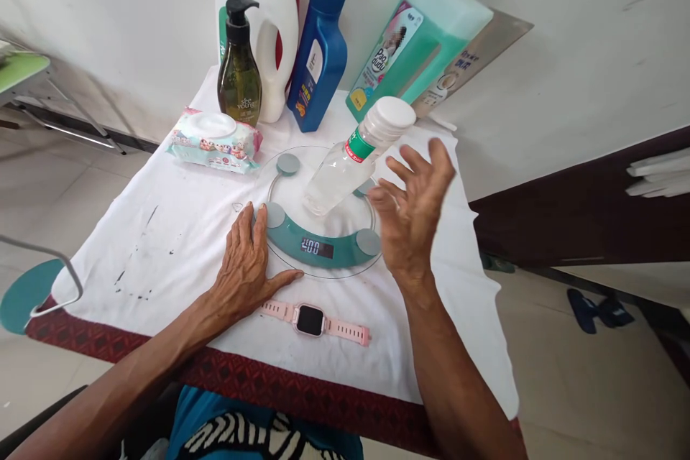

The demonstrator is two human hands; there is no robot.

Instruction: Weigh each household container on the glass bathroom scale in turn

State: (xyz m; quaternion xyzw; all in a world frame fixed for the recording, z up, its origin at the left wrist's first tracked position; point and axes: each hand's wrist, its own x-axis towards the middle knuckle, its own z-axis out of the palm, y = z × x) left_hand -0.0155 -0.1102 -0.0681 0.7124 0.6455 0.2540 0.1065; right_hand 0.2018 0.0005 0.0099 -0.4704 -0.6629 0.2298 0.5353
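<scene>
Nearest you, at 6 o'clock beyond the worktop's edge, lies a smartwatch with a pink strap and dark square face point(310, 320), on the white cloth covering the worktop point(177, 230). Taking the scale's centre as your dial, your left hand point(245, 269) is at 8 o'clock, palm down, fingers flat together and thumb out, gripping nothing; its fingertips meet the scale's edge, though whether they press on it you cannot tell. Your right hand point(412, 215) is at 3 o'clock, half unfurled with curved fingers, just beside the bottle and holding nothing.

The round clear-glass scale with a teal band point(291, 241) has its small dark display point(317, 248) at 6 o'clock, apparently reading zeros. The clear plastic bottle with a white cap and green-red label point(337, 176) stands near the dial's centre, its top slanting toward 1 o'clock; part of that may be lens stretch.

To handle this well, draw your left fingertips clear of the glass, keep your right hand ready to steady the bottle, and let the digits settle before trusting them. Farther off, leave the white wipes pack point(215, 147) at 10 o'clock and the blue plastic bottle point(318, 57) at 12 untouched.
</scene>
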